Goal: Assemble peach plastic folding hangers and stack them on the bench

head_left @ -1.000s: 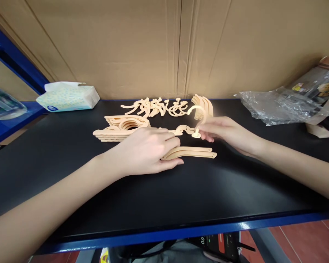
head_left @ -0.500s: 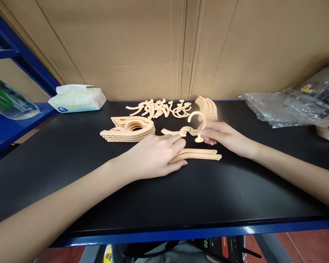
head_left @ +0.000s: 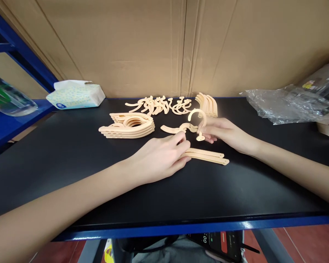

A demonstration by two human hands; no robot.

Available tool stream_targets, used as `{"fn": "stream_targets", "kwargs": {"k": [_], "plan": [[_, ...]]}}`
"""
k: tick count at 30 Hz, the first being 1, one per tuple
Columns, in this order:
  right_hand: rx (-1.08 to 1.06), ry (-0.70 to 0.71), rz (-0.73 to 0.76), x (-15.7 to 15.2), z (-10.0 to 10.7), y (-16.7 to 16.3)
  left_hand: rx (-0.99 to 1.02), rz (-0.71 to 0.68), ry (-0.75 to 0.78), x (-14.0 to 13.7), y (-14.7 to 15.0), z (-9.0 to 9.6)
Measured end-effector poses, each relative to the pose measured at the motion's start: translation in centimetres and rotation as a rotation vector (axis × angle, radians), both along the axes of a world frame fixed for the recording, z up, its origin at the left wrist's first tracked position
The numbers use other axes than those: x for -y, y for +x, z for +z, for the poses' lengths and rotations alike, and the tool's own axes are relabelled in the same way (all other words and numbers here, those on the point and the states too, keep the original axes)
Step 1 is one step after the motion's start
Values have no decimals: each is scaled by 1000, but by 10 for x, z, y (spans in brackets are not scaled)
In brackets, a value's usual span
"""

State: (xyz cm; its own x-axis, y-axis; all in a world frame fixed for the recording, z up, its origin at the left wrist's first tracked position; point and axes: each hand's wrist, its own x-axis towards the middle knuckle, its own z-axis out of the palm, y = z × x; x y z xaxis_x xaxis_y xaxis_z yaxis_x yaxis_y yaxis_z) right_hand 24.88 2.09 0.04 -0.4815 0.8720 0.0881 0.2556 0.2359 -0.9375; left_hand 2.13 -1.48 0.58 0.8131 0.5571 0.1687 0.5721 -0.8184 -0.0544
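Right hand [head_left: 222,133] pinches a peach plastic hook [head_left: 197,120] upright — curve uppermost. Left hand [head_left: 160,159] grips paired flat peach plastic arms [head_left: 208,156] — long axis left-right — on the black bench [head_left: 71,153].

Hardly anything can be read here. A dark device [head_left: 218,243] below the front edge of the tabletop [head_left: 164,193] shows pale digits that look like "00:", with the rest cut off beside a red patch. The blue mark on the tissue pack [head_left: 75,95] and the colored label on the bag [head_left: 309,86] at the right are too small to make out.
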Motion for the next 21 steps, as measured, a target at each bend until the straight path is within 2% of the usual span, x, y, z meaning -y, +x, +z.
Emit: {"fn": "stream_targets", "kwargs": {"k": [10,21], "plan": [[-14,-4,-39,4,1,-1,32,11,-48,0,2,0],[-32,-13,2,3,0,0,-55,13,110,1,4,-3]]}}
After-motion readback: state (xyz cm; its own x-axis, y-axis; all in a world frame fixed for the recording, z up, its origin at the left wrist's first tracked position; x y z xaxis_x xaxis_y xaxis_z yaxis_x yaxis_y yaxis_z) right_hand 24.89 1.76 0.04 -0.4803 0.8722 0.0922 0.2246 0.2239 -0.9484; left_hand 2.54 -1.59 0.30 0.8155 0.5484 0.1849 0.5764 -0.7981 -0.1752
